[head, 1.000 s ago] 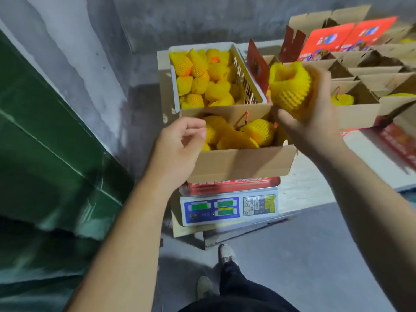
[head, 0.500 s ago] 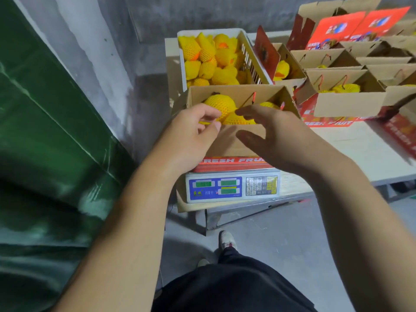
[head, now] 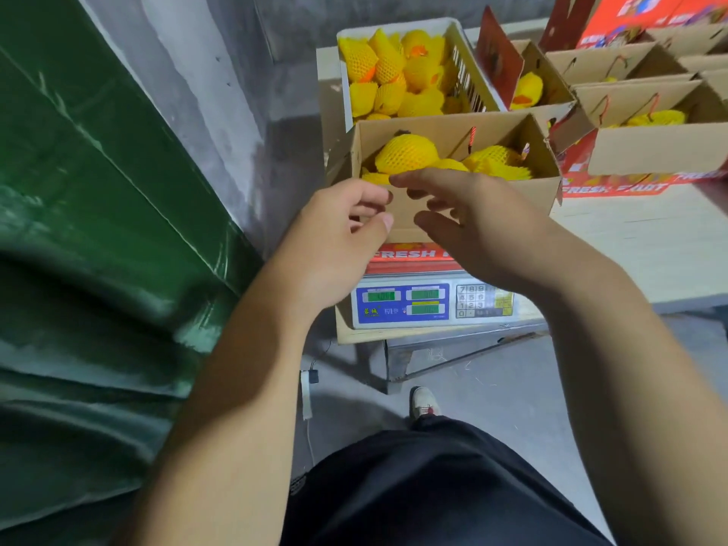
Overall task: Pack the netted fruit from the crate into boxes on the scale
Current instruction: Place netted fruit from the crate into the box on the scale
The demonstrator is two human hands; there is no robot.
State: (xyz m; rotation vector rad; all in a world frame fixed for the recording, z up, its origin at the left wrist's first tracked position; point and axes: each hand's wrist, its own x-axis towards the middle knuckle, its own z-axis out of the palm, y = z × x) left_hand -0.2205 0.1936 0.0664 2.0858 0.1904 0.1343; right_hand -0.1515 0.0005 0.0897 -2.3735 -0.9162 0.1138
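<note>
Grey concrete wall and floor, green tarpaulin at left; wooden desk [head: 630,246] carrying scale [head: 433,305]. On scale: open cardboard box [head: 465,214], holding several netted fruit [head: 405,153]. Directly behind box: white crate [head: 461,41], heaped with netted fruit. Left hand [head: 338,234] and right hand [head: 472,226] at box's near wall, fingers loosely curved, holding nothing. Crate beyond both; left hand slightly nearer. Right of box: further boxes, partly filled.

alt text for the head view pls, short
Both hands, left and right, hover empty at the near wall of an open cardboard box of netted fruit on a scale; the fruit crate sits behind.
</note>
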